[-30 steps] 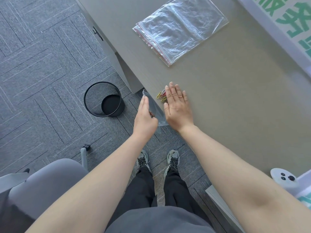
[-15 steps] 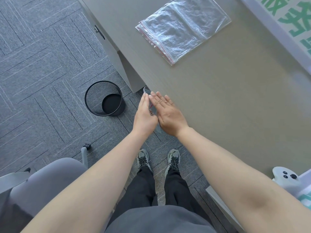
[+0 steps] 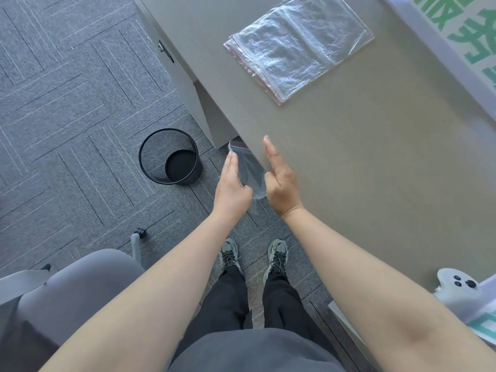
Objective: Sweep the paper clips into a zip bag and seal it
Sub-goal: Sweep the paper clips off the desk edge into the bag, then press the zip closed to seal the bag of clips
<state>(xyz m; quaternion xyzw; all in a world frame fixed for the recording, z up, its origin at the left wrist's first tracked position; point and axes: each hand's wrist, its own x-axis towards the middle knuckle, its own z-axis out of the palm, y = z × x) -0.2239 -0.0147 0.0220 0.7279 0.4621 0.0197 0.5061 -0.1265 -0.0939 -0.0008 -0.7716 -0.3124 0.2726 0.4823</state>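
A small clear zip bag hangs just below the desk's front edge, mouth up. My left hand holds it from the left, fingers straight along its side and thumb hidden behind. My right hand stands on edge at the desk's rim right beside the bag, fingers straight and pointing away from me, holding nothing. No paper clips show on the desk; the bag's contents are too hard to make out between my hands.
A stack of clear zip bags lies at the back of the desk. On the carpet to the left stands a black mesh wastebasket. A grey chair is at lower left, a white controller at lower right.
My right hand slid left across the desk, pushing the coloured paper clips over the edge toward the bag, then turned up on edge. The clips are no longer seen.
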